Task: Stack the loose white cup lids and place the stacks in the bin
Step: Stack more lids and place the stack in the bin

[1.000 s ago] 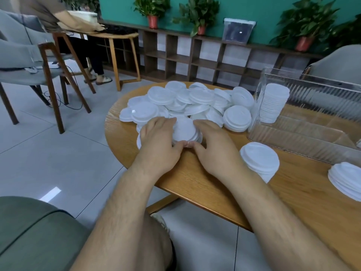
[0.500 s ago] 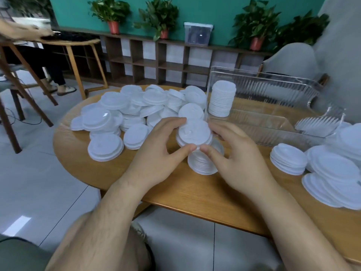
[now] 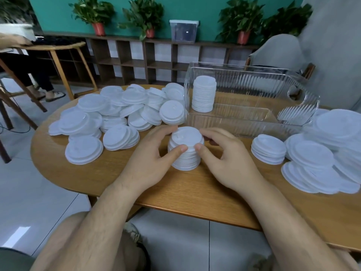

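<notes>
1. Clear ribbed bin (image 3: 254, 83): stands on the round wooden table (image 3: 175, 190), toward its far side. All places below are given from this bin.
2. Tall stack of white lids (image 3: 204, 93): upright inside the bin, at its left end.
3. Held stack of lids (image 3: 186, 149): upright on the table just in front of the bin's near left corner, outside it.
4. Left hand (image 3: 154, 163): cupped around the left side of the held stack, fingers curled behind it, thumb tip pressed on the stack's front.
5. Right hand (image 3: 230, 159): cupped around the right side of the same stack, fingers spread and curled, thumb tip pressed on the front, close to the left thumb.
6. Loose heap of lids (image 3: 121, 112): spread over the table to the left of the bin, some in short leaning piles, the nearest touching the bin's left wall.
7. Short lid stack (image 3: 268, 148): in front of the bin, toward its right end.
8. Overlapping lids (image 3: 322, 159): piled to the right of the bin and in front of its right end.
</notes>
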`<move>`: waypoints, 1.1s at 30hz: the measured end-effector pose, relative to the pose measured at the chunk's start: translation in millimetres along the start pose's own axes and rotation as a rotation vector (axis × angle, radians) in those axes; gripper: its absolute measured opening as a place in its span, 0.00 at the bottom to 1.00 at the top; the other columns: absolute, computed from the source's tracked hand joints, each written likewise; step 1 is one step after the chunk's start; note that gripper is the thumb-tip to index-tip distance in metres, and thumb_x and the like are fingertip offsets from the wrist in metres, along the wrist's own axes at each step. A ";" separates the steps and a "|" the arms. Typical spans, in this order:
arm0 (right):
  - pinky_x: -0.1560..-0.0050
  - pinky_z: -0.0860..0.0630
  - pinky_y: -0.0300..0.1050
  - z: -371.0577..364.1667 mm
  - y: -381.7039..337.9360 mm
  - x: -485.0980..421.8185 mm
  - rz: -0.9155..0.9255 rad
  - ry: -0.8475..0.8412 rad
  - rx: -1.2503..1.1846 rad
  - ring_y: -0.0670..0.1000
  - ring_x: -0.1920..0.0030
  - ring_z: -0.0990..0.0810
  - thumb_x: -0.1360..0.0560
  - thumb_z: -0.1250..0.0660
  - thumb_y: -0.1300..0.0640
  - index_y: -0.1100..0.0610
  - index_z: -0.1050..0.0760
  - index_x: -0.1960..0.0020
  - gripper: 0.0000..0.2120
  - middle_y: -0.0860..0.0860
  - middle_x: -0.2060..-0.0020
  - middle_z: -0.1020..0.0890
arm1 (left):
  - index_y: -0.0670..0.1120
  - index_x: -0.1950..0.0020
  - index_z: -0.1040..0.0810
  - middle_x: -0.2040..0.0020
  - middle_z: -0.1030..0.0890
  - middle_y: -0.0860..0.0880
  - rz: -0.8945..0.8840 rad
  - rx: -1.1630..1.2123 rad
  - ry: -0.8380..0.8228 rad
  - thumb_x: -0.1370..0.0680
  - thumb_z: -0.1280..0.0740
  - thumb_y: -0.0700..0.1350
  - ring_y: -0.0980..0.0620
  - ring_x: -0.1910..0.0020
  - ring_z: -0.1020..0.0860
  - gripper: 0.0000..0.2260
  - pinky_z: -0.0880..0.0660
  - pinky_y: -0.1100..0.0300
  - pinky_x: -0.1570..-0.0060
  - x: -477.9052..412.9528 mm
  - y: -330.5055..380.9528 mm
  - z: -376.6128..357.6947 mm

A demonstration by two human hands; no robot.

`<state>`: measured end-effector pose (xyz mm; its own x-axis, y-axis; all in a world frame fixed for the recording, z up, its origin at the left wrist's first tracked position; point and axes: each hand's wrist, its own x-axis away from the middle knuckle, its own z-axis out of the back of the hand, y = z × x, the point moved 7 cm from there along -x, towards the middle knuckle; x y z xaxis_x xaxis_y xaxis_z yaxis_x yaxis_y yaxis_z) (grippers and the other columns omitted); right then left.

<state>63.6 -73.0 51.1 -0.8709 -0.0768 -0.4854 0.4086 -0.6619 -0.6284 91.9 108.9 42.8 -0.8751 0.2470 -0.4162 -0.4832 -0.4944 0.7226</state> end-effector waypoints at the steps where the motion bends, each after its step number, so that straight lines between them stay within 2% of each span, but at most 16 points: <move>1: 0.37 0.28 0.34 -1.3 0.2 -0.2 -0.005 -0.008 -0.001 0.38 0.40 0.24 0.20 0.31 0.51 0.53 0.23 0.32 0.18 0.41 0.40 0.21 | 0.54 0.30 0.26 0.36 0.26 0.66 0.006 0.001 0.000 0.23 0.30 0.54 0.76 0.37 0.33 0.21 0.39 0.80 0.39 0.5 -0.6 0.0; 4: 0.39 0.31 0.29 -3.9 0.2 -0.3 -0.019 -0.023 0.011 0.35 0.41 0.26 0.20 0.31 0.50 0.52 0.23 0.32 0.18 0.40 0.41 0.21 | 0.54 0.30 0.26 0.38 0.27 0.67 0.018 0.005 -0.005 0.23 0.30 0.54 0.78 0.38 0.33 0.21 0.39 0.81 0.40 1.4 -3.4 0.1; 7: 0.38 0.31 0.31 -6.9 1.1 0.8 -0.030 -0.056 0.029 0.38 0.40 0.25 0.21 0.32 0.49 0.50 0.23 0.32 0.17 0.40 0.41 0.21 | 0.53 0.29 0.26 0.37 0.27 0.66 0.038 0.003 -0.027 0.23 0.30 0.54 0.77 0.38 0.33 0.22 0.39 0.80 0.39 1.6 -7.2 -1.0; 11: 0.37 0.30 0.34 -9.1 0.5 2.6 -0.023 -0.063 0.039 0.40 0.38 0.25 0.20 0.32 0.50 0.50 0.23 0.32 0.17 0.41 0.40 0.21 | 0.50 0.28 0.26 0.33 0.25 0.61 0.045 0.022 -0.051 0.24 0.30 0.56 0.66 0.34 0.29 0.25 0.33 0.69 0.33 3.0 -9.9 -0.7; 15: 0.35 0.28 0.39 -11.7 -1.3 2.7 -0.029 -0.080 0.050 0.40 0.37 0.25 0.20 0.33 0.50 0.50 0.23 0.32 0.17 0.41 0.40 0.21 | 0.50 0.29 0.25 0.36 0.24 0.60 0.046 0.045 -0.049 0.23 0.29 0.52 0.62 0.35 0.26 0.23 0.28 0.61 0.33 3.8 -10.2 -1.8; 20: 0.31 0.29 0.45 -7.7 -8.4 3.2 -0.024 -0.045 0.132 0.43 0.33 0.27 0.20 0.34 0.46 0.52 0.25 0.29 0.21 0.43 0.35 0.23 | 0.52 0.27 0.27 0.34 0.26 0.62 0.041 0.050 -0.023 0.22 0.31 0.54 0.65 0.33 0.28 0.23 0.32 0.68 0.33 7.0 -7.0 3.3; 22: 0.30 0.32 0.42 -7.6 -18.2 1.9 0.016 -0.017 0.201 0.45 0.32 0.28 0.20 0.35 0.47 0.54 0.26 0.28 0.22 0.45 0.34 0.24 | 0.54 0.26 0.28 0.31 0.28 0.62 0.047 0.030 -0.001 0.21 0.32 0.56 0.66 0.32 0.30 0.24 0.35 0.71 0.33 8.1 -7.5 11.8; 25: 0.32 0.37 0.35 -16.9 -42.7 -3.6 0.084 0.005 0.238 0.46 0.32 0.30 0.19 0.35 0.49 0.55 0.26 0.29 0.20 0.47 0.34 0.23 | 0.54 0.25 0.29 0.30 0.29 0.61 0.041 -0.034 0.043 0.21 0.33 0.57 0.66 0.32 0.32 0.25 0.37 0.70 0.32 11.5 -9.8 31.3; 27: 0.32 0.39 0.32 -29.8 -61.5 -9.2 0.137 0.005 0.222 0.46 0.33 0.30 0.20 0.36 0.51 0.56 0.25 0.30 0.20 0.48 0.35 0.23 | 0.53 0.26 0.28 0.32 0.28 0.61 0.042 -0.078 0.083 0.21 0.33 0.55 0.72 0.37 0.33 0.23 0.39 0.77 0.37 14.9 -13.7 47.9; 28: 0.32 0.38 0.34 -38.6 -70.4 -12.5 0.164 -0.006 0.212 0.47 0.33 0.29 0.20 0.36 0.51 0.57 0.25 0.30 0.20 0.49 0.36 0.22 | 0.53 0.27 0.28 0.33 0.28 0.61 0.048 -0.106 0.109 0.20 0.32 0.54 0.73 0.39 0.33 0.22 0.39 0.80 0.40 16.5 -17.8 57.6; 31: 0.31 0.33 0.42 -70.2 -91.9 -24.1 0.206 -0.065 0.180 0.50 0.33 0.27 0.20 0.37 0.52 0.58 0.25 0.30 0.20 0.51 0.36 0.22 | 0.49 0.28 0.27 0.32 0.25 0.56 0.082 -0.183 0.199 0.21 0.32 0.53 0.64 0.35 0.31 0.22 0.36 0.74 0.35 21.6 -34.1 89.2; 33: 0.32 0.34 0.41 -93.5 -102.8 -32.7 0.200 -0.116 0.150 0.51 0.33 0.28 0.19 0.37 0.53 0.57 0.26 0.30 0.19 0.51 0.35 0.22 | 0.48 0.28 0.27 0.33 0.24 0.54 0.127 -0.224 0.247 0.21 0.31 0.53 0.62 0.35 0.30 0.22 0.38 0.77 0.38 27.1 -46.4 107.5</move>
<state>75.6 67.3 74.7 -0.8060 -0.2960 -0.5126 0.5381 -0.7273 -0.4261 87.6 228.1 57.4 -0.8814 -0.0240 -0.4718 -0.3289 -0.6856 0.6494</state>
